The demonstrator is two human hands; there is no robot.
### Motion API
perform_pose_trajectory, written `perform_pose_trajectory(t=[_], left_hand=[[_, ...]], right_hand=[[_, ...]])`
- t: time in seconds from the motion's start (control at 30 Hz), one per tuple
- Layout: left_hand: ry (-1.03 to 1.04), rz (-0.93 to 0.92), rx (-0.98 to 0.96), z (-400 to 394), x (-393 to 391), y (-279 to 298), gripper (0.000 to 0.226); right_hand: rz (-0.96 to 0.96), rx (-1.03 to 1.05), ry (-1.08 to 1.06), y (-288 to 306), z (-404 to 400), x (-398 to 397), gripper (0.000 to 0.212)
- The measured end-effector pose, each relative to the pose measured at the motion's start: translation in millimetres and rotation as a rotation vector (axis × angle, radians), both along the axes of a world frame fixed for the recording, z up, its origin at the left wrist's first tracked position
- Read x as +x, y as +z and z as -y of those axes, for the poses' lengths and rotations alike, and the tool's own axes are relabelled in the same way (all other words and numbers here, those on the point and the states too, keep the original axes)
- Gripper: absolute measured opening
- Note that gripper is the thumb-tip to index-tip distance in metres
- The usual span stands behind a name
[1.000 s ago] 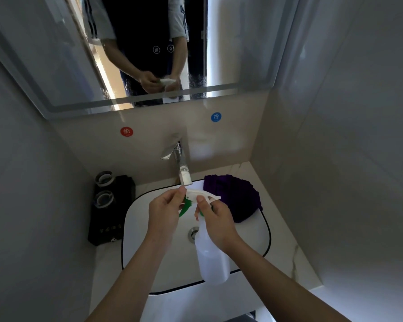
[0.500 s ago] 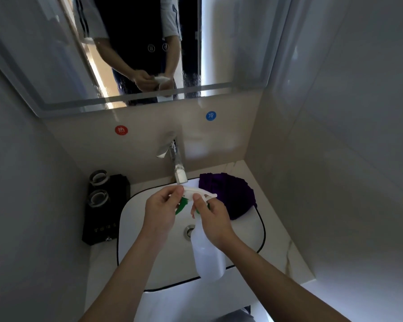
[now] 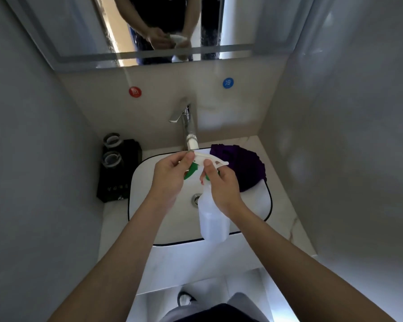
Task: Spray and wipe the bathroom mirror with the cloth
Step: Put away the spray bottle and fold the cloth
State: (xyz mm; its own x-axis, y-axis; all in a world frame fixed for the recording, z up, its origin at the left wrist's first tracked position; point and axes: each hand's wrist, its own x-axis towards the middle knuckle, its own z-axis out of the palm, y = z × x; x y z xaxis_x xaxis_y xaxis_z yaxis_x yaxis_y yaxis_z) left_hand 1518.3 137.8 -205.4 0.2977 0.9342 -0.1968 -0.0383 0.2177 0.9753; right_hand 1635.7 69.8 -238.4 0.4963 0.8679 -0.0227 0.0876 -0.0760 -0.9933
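Over the sink (image 3: 147, 219), your right hand (image 3: 221, 189) grips the neck of the spray bottle (image 3: 211, 223), its translucent body hanging toward the sink's near rim. Your left hand (image 3: 170, 176) pinches the bottle's white nozzle tip between thumb and fingers. The purple cloth (image 3: 242, 168) lies bunched on the sink's far right rim, beside the faucet (image 3: 187, 126). The mirror (image 3: 84, 31) hangs above the sink.

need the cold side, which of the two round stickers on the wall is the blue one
The blue sticker is the one right of the faucet, higher on the wall; the red sticker is left.
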Motion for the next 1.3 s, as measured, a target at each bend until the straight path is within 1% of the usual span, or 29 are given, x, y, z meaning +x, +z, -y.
perform_pose_trajectory(t=[0.2,0.33,0.43,0.53,0.57,0.63,0.7,0.8,0.87,0.93,0.97,1.03,1.07,1.13,1.2,1.3], left_hand=[[-0.033,-0.014,0.055,22,-2,10,0.02],[-0.029,0.001,0.081,53,7,22,0.023],[-0.108,0.015,0.104,84,18,29,0.027],[-0.169,-0.019,0.089,114,40,32,0.02],[-0.197,-0.059,0.091,126,49,31,0.018],[-0.284,-0.152,0.094,152,65,21,0.021],[-0.378,-0.243,0.056,182,74,0,0.025],[-0.542,-0.395,-0.035,228,71,-35,0.027],[-0.664,-0.463,-0.101,256,65,-55,0.024],[-0.809,-0.553,-0.125,283,61,-74,0.021],[-0.901,-0.629,-0.116,296,57,-83,0.027],[-1.087,-0.756,-0.065,323,48,-99,0.055],[-1.154,-0.794,-0.031,335,42,-103,0.069],[-1.218,-0.828,0.06,350,33,-108,0.092],[-1.229,-0.83,0.13,355,32,-117,0.102],[-1.217,-0.867,0.217,354,36,-131,0.101]], right_hand=[[-0.055,0.042,0.031,7,16,1,0.063],[-0.039,0.044,0.049,16,43,12,0.057],[-0.072,0.078,-0.003,23,76,22,0.056],[-0.152,0.068,-0.1,24,116,34,0.053],[-0.181,0.055,-0.139,22,131,39,0.052],[-0.224,0.005,-0.242,14,163,52,0.051],[-0.285,-0.066,-0.371,2,200,64,0.053],[-0.424,-0.165,-0.547,-19,256,73,0.049],[-0.513,-0.225,-0.671,-34,292,74,0.045],[-0.562,-0.248,-0.793,-44,321,76,0.043],[-0.569,-0.257,-0.84,-47,333,76,0.043],[-0.609,-0.267,-0.908,-49,356,76,0.044],[-0.654,-0.266,-0.925,-48,365,75,0.045],[-0.736,-0.246,-0.946,-48,380,73,0.043],[-0.799,-0.223,-0.967,-48,391,68,0.037],[-0.871,-0.185,-0.995,-52,410,59,0.03]])
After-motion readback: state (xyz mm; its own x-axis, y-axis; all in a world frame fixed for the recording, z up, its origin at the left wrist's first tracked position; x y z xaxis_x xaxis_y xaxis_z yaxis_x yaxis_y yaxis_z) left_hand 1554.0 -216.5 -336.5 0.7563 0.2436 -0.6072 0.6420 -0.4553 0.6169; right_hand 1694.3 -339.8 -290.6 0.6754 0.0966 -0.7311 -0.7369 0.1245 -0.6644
